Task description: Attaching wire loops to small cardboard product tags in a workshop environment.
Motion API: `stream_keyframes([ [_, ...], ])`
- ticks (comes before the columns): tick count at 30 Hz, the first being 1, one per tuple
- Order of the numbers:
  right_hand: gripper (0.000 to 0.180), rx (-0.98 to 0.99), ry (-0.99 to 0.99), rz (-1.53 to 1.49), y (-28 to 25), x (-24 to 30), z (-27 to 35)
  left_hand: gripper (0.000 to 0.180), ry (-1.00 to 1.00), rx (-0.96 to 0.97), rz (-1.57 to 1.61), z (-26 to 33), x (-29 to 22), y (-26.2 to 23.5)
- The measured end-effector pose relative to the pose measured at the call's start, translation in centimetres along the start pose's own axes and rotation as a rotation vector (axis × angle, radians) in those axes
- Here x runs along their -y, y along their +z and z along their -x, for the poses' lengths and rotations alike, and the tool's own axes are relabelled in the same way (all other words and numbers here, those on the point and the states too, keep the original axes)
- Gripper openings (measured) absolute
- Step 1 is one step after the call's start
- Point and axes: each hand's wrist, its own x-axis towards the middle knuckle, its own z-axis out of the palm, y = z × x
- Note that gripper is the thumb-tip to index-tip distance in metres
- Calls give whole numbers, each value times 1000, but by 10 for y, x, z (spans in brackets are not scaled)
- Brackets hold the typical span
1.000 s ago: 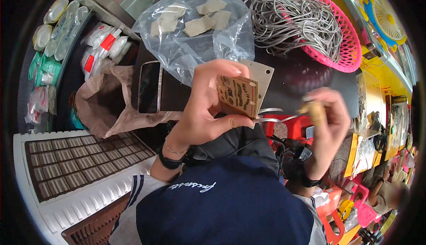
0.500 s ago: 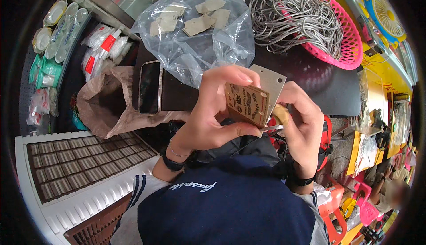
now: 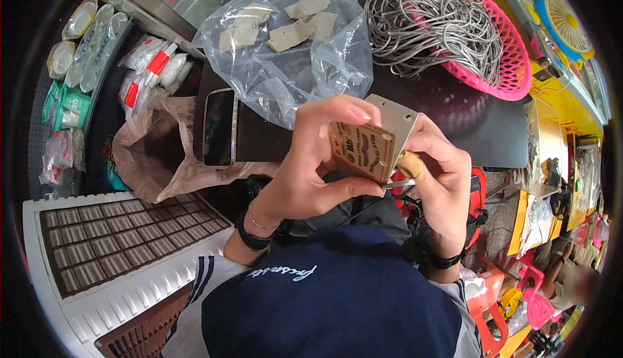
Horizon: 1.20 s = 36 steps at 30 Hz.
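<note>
1. Left hand [image 3: 315, 157] clamped on a flat, printed tan card [image 3: 365, 149], above the lap [image 3: 363, 214]; right hand [image 3: 442, 179] curled at its edge, though what it grips I cannot tell;
2. crinkled clear bag [image 3: 285, 75], tangled grey cord [image 3: 428, 27], perforated pink basket [image 3: 516, 66] on the bench [image 3: 500, 138];
3. silvery strip [image 3: 400, 183] below the card, mostly hidden.

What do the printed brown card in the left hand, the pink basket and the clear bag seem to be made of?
The printed brown card looks like matte cardboard or thick paper, given its dull, kraft-like face. The pink basket is probably moulded plastic, slightly glossy, with regular holes. The clear bag seems thin, shiny plastic film: see-through, creased, catching light.
</note>
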Motion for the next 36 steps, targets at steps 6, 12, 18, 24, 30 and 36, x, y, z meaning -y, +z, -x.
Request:
stream_keyframes([
  [6, 21, -100, -161, 424, 1, 7, -1, 79, -48, -21, 63, 1, -2, 2],
  [12, 19, -153, -144, 497, 6, 13, 2, 80, -39, -17, 52, 1, -1, 1],
  [18, 13, -106, 81, -190, 6, 3, 3, 79, -32, -17, 42, 1, 0, 2],
  [24, 13, -22, 190, -288, 4, -3, 2, 78, -37, -17, 12, 4, 0, 0],
  [30, 18, -11, 33, -154, 4, -3, 3, 79, -25, -4, -6, 4, -1, 0],
  [36, 22, -220, -35, 193, 13, 5, 7, 78, -67, -40, -43, 5, 0, -3],
])
